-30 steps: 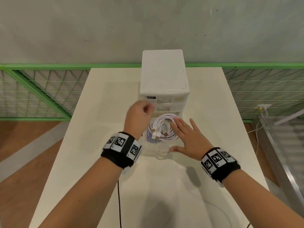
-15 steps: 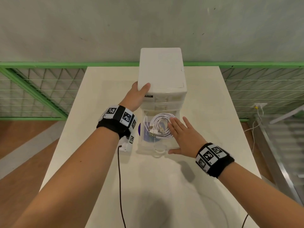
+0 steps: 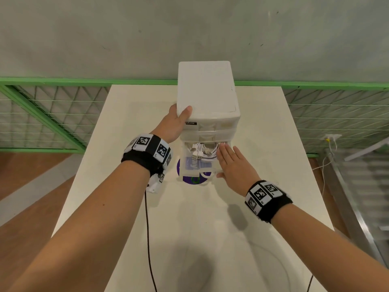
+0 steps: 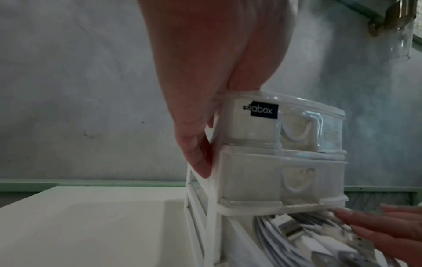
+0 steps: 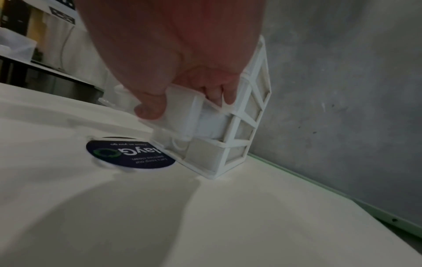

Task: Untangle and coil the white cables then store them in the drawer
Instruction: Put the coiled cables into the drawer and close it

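Left hand [image 3: 175, 123] now clamped on drawer unit [image 3: 207, 95] top corner, bracing it at table's far edge. Right hand [image 3: 233, 165] flat, fingers straight, pushing bottom drawer [image 3: 189, 165] further in; coiled white cables [image 3: 203, 151] inside. Storage nearly complete.

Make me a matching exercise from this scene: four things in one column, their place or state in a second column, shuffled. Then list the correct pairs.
Things:
1. left hand
2. right hand
3. white cables
4. round purple sticker

Places or states:
A. coiled in the open bottom drawer
B. flat on the table, partly under the drawer
C. grips the drawer unit at its top corner
D. fingers straight, over the open drawer

Pairs: 1-C, 2-D, 3-A, 4-B
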`<state>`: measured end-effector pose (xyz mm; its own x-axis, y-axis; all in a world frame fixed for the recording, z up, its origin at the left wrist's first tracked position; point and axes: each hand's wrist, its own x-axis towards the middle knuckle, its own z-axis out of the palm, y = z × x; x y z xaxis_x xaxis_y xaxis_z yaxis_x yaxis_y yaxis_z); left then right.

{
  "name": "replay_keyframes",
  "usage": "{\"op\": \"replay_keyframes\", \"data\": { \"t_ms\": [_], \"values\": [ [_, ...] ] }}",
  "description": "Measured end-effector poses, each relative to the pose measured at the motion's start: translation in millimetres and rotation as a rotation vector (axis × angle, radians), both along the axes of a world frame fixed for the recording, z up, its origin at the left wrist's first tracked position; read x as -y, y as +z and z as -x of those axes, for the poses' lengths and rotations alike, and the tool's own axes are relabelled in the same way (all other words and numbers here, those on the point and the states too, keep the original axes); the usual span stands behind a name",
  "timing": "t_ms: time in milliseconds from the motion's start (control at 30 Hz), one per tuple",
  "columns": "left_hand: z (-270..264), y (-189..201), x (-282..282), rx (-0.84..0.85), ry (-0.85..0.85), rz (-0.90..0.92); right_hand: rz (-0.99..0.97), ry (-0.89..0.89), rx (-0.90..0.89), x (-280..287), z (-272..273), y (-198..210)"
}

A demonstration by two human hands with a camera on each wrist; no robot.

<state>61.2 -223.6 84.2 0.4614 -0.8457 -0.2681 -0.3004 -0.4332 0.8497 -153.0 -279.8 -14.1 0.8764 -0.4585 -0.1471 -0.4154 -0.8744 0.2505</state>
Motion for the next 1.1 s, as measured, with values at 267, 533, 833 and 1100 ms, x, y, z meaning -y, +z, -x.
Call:
{"op": "replay_keyframes", "data": {
  "t_ms": [267, 533, 833, 1100],
  "values": [
    [-3.3, -2.6, 1.4, 0.002, -0.016, 0.005, -0.075, -0.059, 0.114, 6.6, -13.3, -10.8],
    [-5.0, -2.8, 2.8, 0.007, -0.018, 0.006, -0.104, -0.070, 0.381, 14.8, -27.5, -17.4],
    [-3.9, -3.4, 1.9, 0.014, -0.011, 0.014, -0.084, -0.049, 0.922, 18.0, -21.1, -25.0],
    [-2.6, -7.8, 2.3, 0.055, 0.002, 0.042, -0.716, -0.747, 0.912, 28.3, -20.6, -17.8]
  ]
}}
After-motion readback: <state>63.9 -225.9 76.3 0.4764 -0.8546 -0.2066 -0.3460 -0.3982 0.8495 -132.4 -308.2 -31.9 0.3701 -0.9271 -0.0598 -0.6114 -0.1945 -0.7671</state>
